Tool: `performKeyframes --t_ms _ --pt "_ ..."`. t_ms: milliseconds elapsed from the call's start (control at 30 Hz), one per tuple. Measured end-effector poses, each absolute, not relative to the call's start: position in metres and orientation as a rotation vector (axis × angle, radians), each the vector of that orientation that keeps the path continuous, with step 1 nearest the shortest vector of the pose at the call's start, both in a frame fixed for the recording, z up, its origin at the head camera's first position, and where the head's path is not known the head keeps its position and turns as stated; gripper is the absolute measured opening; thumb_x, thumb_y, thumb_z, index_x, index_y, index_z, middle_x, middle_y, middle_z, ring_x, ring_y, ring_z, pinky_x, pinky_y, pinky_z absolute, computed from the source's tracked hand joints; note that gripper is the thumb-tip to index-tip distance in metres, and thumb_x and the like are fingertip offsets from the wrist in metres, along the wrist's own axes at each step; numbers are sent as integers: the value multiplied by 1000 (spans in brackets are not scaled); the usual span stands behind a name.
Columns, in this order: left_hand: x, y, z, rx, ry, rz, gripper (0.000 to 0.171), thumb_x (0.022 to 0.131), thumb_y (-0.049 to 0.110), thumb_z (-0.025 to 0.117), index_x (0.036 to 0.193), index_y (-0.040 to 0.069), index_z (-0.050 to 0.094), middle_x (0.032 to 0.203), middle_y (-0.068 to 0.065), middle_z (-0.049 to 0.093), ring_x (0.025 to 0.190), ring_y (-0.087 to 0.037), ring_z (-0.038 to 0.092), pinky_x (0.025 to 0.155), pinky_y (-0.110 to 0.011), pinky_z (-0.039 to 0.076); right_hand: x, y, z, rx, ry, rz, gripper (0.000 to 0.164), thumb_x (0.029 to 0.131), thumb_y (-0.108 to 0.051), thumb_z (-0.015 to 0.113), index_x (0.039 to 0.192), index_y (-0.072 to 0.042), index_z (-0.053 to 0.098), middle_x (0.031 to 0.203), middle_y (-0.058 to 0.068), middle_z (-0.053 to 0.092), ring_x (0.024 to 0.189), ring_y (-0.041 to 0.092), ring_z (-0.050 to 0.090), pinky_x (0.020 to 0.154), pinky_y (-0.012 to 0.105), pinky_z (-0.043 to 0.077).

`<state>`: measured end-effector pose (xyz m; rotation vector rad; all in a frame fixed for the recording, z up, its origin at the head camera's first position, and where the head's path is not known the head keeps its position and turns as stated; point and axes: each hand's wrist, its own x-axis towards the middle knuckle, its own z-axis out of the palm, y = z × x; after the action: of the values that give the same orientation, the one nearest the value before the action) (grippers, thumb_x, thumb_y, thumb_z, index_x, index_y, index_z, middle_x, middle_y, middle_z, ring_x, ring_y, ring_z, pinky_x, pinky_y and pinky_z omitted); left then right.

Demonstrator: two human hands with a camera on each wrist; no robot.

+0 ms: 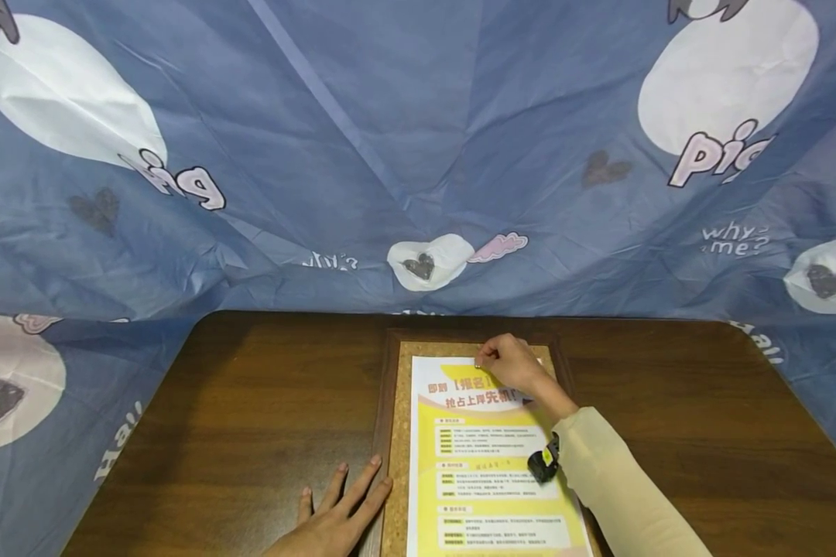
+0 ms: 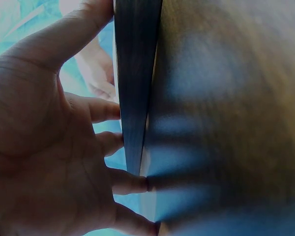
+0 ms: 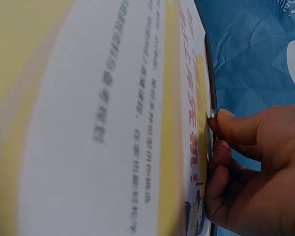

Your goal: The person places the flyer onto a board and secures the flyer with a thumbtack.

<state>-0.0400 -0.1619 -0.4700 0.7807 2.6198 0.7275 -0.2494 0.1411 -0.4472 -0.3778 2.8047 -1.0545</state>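
Observation:
A yellow and white printed poster (image 1: pixel 491 452) lies over a cork board (image 1: pixel 401 433) with a dark wooden frame (image 1: pixel 388 402). At the poster's top edge, right of its middle, my right hand (image 1: pixel 519 367) pinches a small push pin (image 3: pixel 212 114) between thumb and forefinger, its other fingers curled close to the paper. My left hand (image 1: pixel 341 512) rests at the board's left side with fingers spread and fairly straight. In the left wrist view, its fingertips reach the frame's side (image 2: pixel 135 73) and the tabletop.
The board lies on a dark brown wooden table (image 1: pixel 265 410) with rounded far corners. Behind it hangs a blue printed cloth (image 1: pixel 362 155). A black wrist camera (image 1: pixel 543 464) on my right sleeve hangs over the poster.

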Motion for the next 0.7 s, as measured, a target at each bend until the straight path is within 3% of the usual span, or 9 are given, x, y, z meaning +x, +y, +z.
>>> performKeyframes --t_ms 700 --pt "-44 -163 -472 786 2622 674 99 86 73 55 157 11 24 164 -9 1 137 -60 20 78 -90 20 -253 137 -455 -296 2872 -1061 7 89 -11 74 83 -9 74 74 -1 63 69 15 56 66 31 46"
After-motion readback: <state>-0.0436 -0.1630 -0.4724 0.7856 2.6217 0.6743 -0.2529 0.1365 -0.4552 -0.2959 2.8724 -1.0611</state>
